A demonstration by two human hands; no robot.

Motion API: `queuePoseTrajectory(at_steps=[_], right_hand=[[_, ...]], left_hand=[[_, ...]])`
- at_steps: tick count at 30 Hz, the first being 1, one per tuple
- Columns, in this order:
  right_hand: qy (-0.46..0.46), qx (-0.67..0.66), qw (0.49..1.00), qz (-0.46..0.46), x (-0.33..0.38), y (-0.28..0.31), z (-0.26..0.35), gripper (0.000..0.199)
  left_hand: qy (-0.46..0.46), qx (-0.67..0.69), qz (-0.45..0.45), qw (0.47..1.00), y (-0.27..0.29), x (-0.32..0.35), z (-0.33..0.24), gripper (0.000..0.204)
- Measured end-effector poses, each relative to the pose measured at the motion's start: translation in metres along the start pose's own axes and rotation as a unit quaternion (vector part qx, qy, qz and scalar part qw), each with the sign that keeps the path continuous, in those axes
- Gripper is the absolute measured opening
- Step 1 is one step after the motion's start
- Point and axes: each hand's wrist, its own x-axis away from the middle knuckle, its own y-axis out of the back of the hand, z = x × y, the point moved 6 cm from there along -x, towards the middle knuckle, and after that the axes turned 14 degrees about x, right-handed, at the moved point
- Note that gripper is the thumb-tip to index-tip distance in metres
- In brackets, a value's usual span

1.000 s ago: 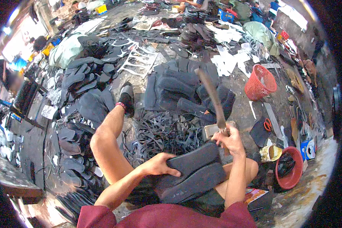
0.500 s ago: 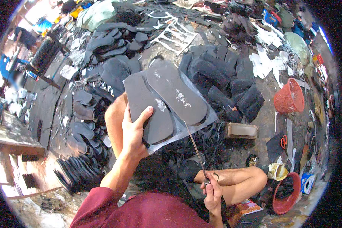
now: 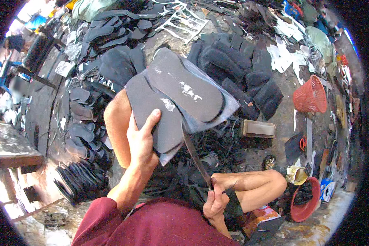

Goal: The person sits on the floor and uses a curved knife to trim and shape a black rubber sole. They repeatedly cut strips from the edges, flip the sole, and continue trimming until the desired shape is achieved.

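My left hand (image 3: 142,137) grips a pair of dark grey shoe soles, thumb on top and the other fingers mostly hidden underneath. The left sole (image 3: 149,110) and the right sole (image 3: 185,87) lie side by side on a thin grey-blue sheet (image 3: 229,107), which shows past their edges. White patches mark both soles. In my right hand (image 3: 216,201), closed near my lap, is a long, thin, dark knife (image 3: 196,160). Its blade slants up to the sheet's near edge between the soles, and its tip is hidden there. The fingers cover its handle.
Piles of dark sole-shaped pieces (image 3: 229,61) lie beyond the soles and stacked pieces (image 3: 80,180) at left. A tan block (image 3: 258,128), a red basket (image 3: 310,95), scissors with orange handles (image 3: 303,142) and a red tub (image 3: 293,209) are at right. A wooden bench (image 3: 16,158) stands left.
The knife has turned from edge-on to showing its flat side, and its tip end is farther left, between the soles. My right hand has shifted slightly left. The soles have tilted and moved up-left.
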Motion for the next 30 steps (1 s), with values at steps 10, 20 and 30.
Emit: queuePoseTrajectory(at_steps=[10,20,30], right_hand=[[-0.011,-0.018,0.995,0.096,-0.057,-0.040,0.004,0.032],[-0.146,-0.234,0.943,0.186,-0.063,-0.089,-0.043,0.049],[-0.043,-0.314,0.920,0.229,-0.113,-0.131,-0.006,0.056]], left_hand=[[0.016,-0.048,0.035,0.998,0.021,0.008,0.010,0.070],[0.050,-0.129,0.075,0.988,0.042,0.009,0.006,0.087],[0.091,-0.128,0.097,0.983,0.042,0.018,0.013,0.092]])
